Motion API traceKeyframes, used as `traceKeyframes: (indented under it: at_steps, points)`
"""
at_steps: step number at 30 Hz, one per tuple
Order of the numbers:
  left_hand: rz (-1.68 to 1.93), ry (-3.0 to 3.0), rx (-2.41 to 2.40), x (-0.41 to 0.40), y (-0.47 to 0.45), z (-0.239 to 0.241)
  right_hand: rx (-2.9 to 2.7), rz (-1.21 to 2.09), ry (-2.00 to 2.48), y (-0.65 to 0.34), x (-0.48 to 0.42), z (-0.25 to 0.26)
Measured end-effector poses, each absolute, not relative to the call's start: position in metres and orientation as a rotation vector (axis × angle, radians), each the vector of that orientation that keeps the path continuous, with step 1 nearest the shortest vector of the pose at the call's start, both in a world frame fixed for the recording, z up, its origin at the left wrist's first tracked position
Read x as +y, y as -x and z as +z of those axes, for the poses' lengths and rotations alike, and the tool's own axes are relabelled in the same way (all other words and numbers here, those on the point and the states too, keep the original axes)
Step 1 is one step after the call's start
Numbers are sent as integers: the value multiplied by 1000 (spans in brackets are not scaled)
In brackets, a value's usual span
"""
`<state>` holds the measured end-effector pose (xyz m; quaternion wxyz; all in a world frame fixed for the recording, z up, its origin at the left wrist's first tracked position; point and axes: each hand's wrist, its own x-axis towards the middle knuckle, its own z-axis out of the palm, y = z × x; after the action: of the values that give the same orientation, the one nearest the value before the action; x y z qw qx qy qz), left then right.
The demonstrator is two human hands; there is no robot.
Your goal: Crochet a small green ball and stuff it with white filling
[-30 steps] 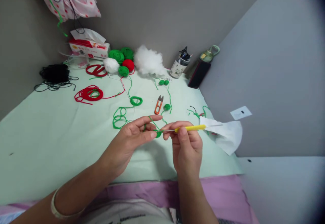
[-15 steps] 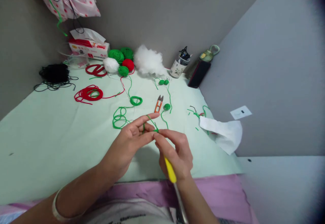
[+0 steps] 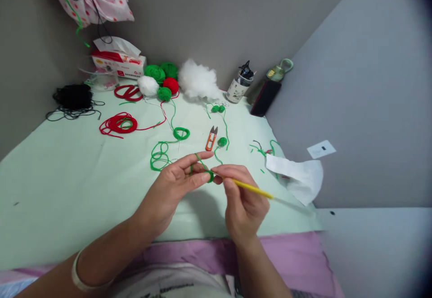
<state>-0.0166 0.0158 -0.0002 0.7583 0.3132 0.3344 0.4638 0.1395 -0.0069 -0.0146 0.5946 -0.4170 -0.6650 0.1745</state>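
Between thumb and fingers, my left hand (image 3: 177,176) pinches a small green crochet piece (image 3: 211,176). Green yarn runs over its raised index finger and down around the lower fingers. My right hand (image 3: 245,199) is closed on a yellow-handled crochet hook (image 3: 253,187), which slants down to the right; its tip reaches the green piece. Just beyond my fingers lie orange thread snips (image 3: 211,139) and a small green crocheted ball (image 3: 222,142) with a yarn tail. Two more little green balls (image 3: 218,109) rest farther back.
Loops of green yarn (image 3: 159,156) and a red yarn coil (image 3: 119,123) lie left of centre. Behind are yarn balls (image 3: 155,74), white stuffing (image 3: 199,81), red scissors (image 3: 128,92) and a tissue box (image 3: 119,65). A pen cup (image 3: 238,90) and phone (image 3: 266,98) stand back right; a white tissue (image 3: 297,174) lies right.
My right hand has shifted slightly right and turned, so the hook's handle swung from pointing down toward me to pointing right. More of the green piece shows at my left fingertips.
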Motion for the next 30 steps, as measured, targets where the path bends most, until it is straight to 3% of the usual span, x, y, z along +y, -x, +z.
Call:
traceKeyframes:
  at_steps: [4,12,24,30]
  points:
    - [941,-550,676,17,16,-3,-1766,77,1013,-143,-11,-14]
    - [991,-641,721,21,22,-2,-1305,707,893,-145,2,-9]
    - [953,-753,795,18,25,2,-1183,903,874,-146,4,-7]
    - [1019,-877,885,17,27,-1,-1343,717,932,-145,-7,-4]
